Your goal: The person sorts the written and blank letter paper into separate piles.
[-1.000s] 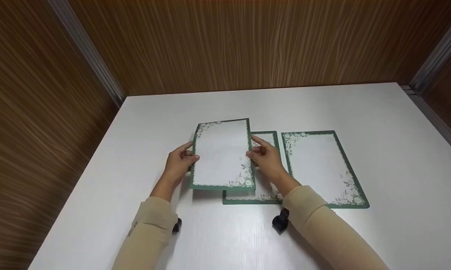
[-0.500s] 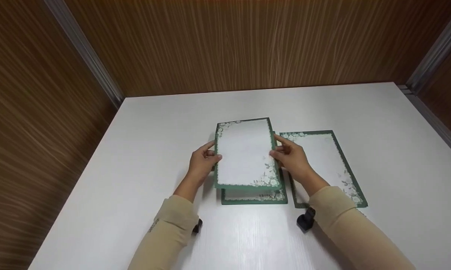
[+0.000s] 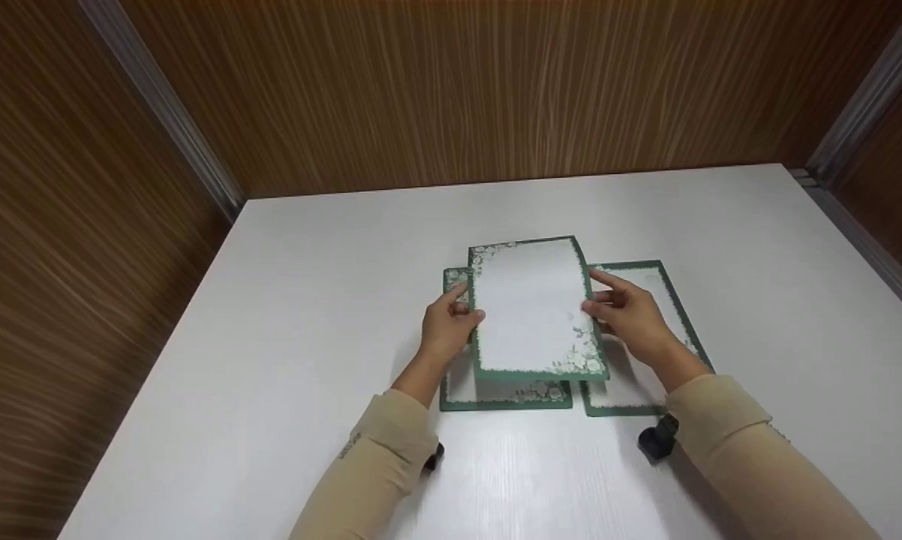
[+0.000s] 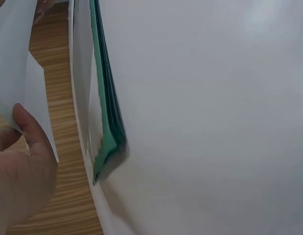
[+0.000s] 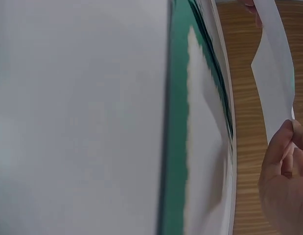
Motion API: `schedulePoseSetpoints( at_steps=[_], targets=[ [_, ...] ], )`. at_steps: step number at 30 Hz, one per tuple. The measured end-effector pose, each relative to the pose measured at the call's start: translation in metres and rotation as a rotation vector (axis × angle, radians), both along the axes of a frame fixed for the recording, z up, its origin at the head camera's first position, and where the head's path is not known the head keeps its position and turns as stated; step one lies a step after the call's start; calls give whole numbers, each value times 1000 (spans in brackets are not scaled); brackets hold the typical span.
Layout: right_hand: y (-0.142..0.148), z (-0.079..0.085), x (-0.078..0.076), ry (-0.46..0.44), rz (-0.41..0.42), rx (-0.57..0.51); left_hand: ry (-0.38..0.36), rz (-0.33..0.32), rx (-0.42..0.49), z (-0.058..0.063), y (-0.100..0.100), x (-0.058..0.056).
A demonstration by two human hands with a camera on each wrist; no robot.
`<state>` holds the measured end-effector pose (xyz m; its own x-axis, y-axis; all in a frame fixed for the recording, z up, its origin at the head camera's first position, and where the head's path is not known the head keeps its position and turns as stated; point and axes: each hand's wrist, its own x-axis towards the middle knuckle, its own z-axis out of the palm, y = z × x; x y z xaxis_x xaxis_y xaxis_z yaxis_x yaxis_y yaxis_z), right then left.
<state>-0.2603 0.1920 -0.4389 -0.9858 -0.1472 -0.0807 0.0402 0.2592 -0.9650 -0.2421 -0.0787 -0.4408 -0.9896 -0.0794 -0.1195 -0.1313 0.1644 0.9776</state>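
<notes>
In the head view both hands hold up a sheet of paper (image 3: 533, 307) with a green border and white flowers at two corners. My left hand (image 3: 447, 328) pinches its left edge, thumb on the front face. The right hand (image 3: 635, 321) pinches the opposite edge the same way. Below it on the table lies a stack of matching sheets (image 3: 507, 394), partly covered by the raised sheet. Another matching stack (image 3: 631, 386) lies to the right, under my right hand. In the right wrist view the held paper (image 5: 273, 73) bends slightly between the hands.
The white table (image 3: 331, 300) ends at a brown wood-grain panel (image 3: 451, 90) at the back. A similar side panel (image 3: 61, 247) stands at the left. Black wrist-worn devices (image 3: 657, 441) hang beneath the beige sleeves (image 3: 729, 420).
Both hands have carried the held sheet to the right, from left of the left stack to over the gap between the two stacks. The grip on both edges is the same.
</notes>
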Motion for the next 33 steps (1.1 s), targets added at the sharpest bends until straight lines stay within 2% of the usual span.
schedulePoseSetpoints(
  at_steps=[4, 18, 23, 27, 33],
  targets=[
    [14, 2, 0, 2, 1, 31, 18, -9, 1, -1, 14, -1],
    [61, 9, 9, -46, 23, 131, 3, -25, -38, -2, 56, 0],
    [78, 10, 13, -43, 58, 148, 11, -43, -40, -3, 71, 2],
    [89, 11, 16, -50, 74, 180, -11, -56, -11, -4, 81, 5],
    [101, 10, 18, -115, 71, 163, -55, -82, 6, -2, 91, 8]
  ],
)
